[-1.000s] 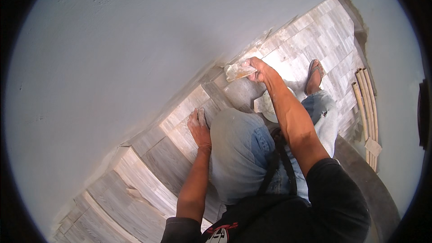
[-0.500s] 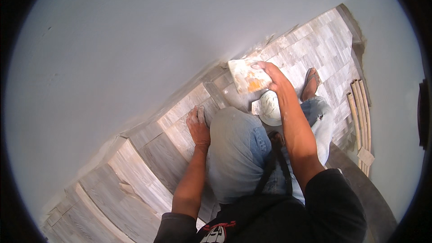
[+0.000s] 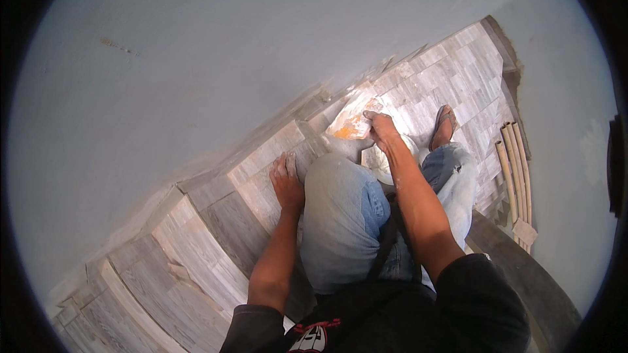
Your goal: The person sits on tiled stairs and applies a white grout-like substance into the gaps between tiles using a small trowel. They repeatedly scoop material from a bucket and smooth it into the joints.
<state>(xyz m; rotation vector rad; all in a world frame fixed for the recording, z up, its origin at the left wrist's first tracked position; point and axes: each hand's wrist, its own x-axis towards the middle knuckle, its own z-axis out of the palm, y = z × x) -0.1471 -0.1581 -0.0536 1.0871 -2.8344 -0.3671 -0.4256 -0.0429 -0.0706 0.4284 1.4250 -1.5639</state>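
Wall (image 3: 196, 78): grey, filling the upper left, marked by a few small dents.
Steps (image 3: 190, 307): wood-look grey tile, running along the wall toward the lower left.
Floor (image 3: 451, 72): similar tile in small staggered pieces, at upper right.
Shirt (image 3: 373, 320): black, with a red and white print.
Jeans (image 3: 337, 222): faded blue, knees bent, one with a small tear.
Ledge (image 3: 523, 268): dark grey and curved, at lower right.
Tubes (image 3: 515, 180): pale, bundled side by side at the right, with a scrap (image 3: 524, 231) across their lower ends.
Board (image 3: 353, 119): flat, smeared white and orange, tilted above the tile near the foot of the wall; whether it touches anything below cannot be told.
Left hand (image 3: 286, 182): palm down on a tile beside the knee, fingers spread, holding nothing.
Tub (image 3: 384, 171): whitish, just beyond the knee, partly hidden under the right forearm.
Right hand (image 3: 382, 127): gripping the board by its near edge, thumb on top.
Sandal (image 3: 446, 117): brown, worn on a foot planted on the floor.
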